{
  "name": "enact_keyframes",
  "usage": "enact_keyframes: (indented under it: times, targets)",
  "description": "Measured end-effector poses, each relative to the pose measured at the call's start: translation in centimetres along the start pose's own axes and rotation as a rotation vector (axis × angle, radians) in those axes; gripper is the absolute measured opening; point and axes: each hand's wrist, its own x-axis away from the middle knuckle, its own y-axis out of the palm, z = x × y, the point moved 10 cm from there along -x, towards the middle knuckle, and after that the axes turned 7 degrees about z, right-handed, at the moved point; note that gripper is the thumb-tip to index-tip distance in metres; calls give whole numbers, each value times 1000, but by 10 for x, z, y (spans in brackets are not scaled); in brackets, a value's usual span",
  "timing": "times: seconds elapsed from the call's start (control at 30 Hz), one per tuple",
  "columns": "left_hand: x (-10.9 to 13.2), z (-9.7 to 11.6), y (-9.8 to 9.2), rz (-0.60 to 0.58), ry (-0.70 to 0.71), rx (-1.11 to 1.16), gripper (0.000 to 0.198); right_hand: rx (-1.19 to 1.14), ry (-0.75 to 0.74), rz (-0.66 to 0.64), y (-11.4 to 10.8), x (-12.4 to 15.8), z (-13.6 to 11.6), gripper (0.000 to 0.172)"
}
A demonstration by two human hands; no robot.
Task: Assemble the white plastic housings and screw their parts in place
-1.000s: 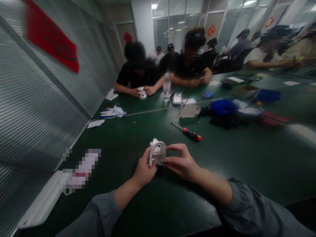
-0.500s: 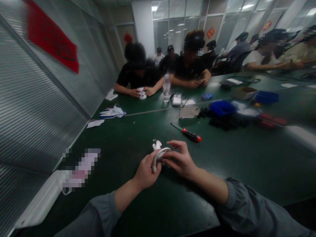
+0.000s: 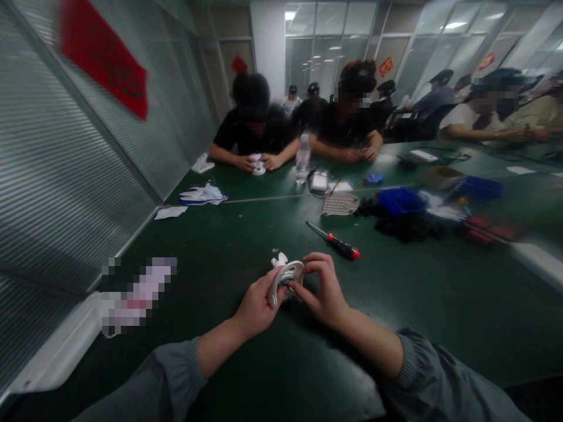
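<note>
Over the green table, my left hand (image 3: 258,302) is closed around the lower left side of a white curved plastic part (image 3: 295,268) with openings in its face. A small dark piece sits in the middle of it. My right hand (image 3: 326,290) grips the part's right side, thumb at the dark piece and fingers bent over the rim. Just behind lies a smaller white piece (image 3: 280,258); whether it joins the held part I cannot tell. A screwdriver (image 3: 343,245) with a black and red handle rests beyond my right hand.
White gloves (image 3: 204,194), a perforated plate (image 3: 341,203), a bottle (image 3: 303,158) and blue bins (image 3: 401,201) with black parts stand farther back. A white bag (image 3: 61,346) lies along the left partition. Co-workers sit opposite, one handling a white part (image 3: 258,165).
The head view has shifted slightly. The white part is turned so its opening and dark piece show more. My right thumb has moved onto the dark piece, with the fingers drawn in.
</note>
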Motion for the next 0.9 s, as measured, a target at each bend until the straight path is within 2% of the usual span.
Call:
enact_keyframes:
  times: [0.1,0.2,0.27,0.4,0.53,0.6,0.7,0.8,0.9]
  targets:
    - [-4,-3,-5,38,-52,24,41,8,7,-47,1,-2,3,22]
    - [-16,-12,-31,204,-106,66,35,120,-39,-124,-2,-13,12,22]
    - [-24,-21,-59,354,-123,54,32,328,-49,-144,-11,-24,30,27]
    - [-38,-40,-108,562,-87,-18,31,887,127,-153,-43,-36,87,40]
    - [-41,-53,-129,642,-74,-8,33,1137,222,-337,-48,-26,119,27]
    - [-41,-53,-130,650,-63,-3,32,1137,232,-392,-42,-22,121,24]
    - [-43,-49,-125,620,-37,-15,33,934,260,-334,-32,-20,109,29]
    - [-42,-47,-121,597,-35,-30,35,580,211,-259,-17,-19,78,31]
    - [-40,-45,-119,576,-37,-77,37,361,121,-309,0,-11,46,29]
